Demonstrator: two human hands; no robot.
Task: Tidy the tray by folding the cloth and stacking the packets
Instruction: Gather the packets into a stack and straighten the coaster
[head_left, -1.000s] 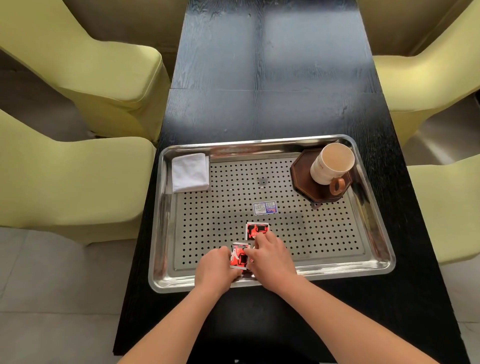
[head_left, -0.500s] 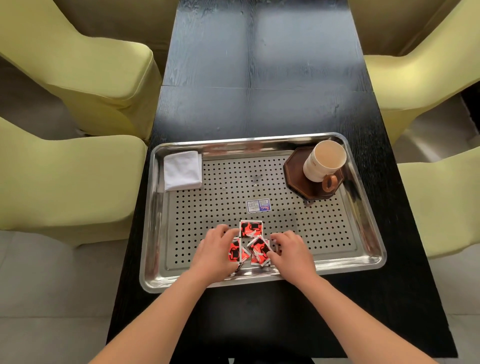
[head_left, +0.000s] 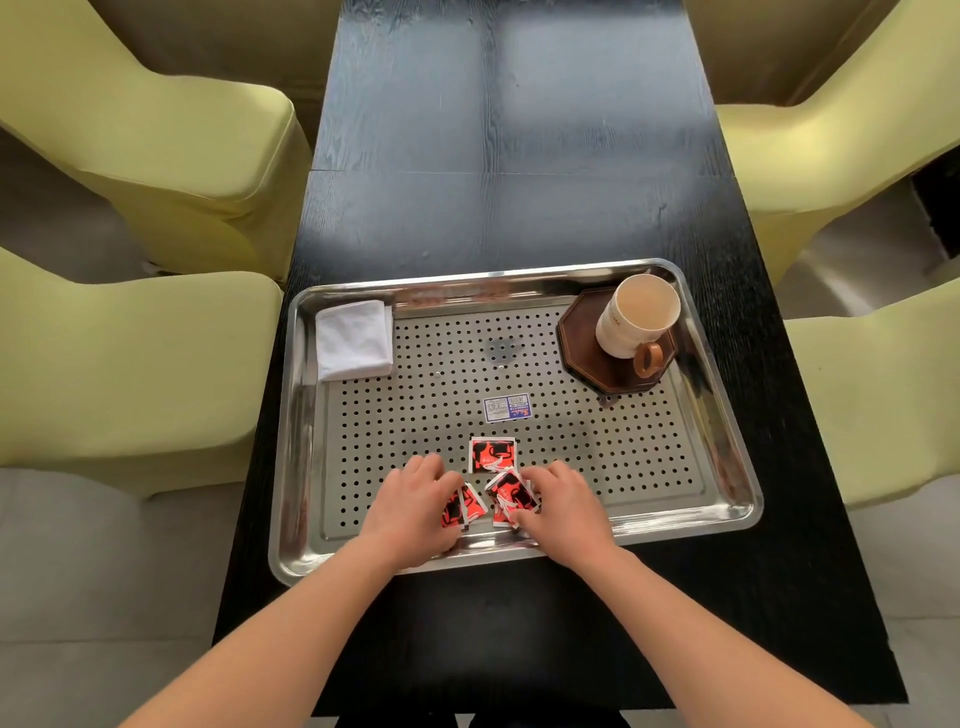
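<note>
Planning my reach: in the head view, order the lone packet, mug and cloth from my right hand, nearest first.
1. Lone packet, just ahead-left of the right hand.
2. Mug, far right corner.
3. Cloth, far left corner.

The white cloth (head_left: 355, 340) lies folded in the far-left corner of the steel tray (head_left: 727, 467). Near its front edge, red-and-black packets (head_left: 492, 455) lie unstacked, one flat, others overlapping and tilted. A blue-and-white packet (head_left: 508, 408) lies mid-tray.

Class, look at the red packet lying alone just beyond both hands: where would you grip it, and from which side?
Probably grip the lone red packet at its far edge, coming from above and beyond. It lies flat on the tray, and its near edge is crowded by the gathered packets.
</note>
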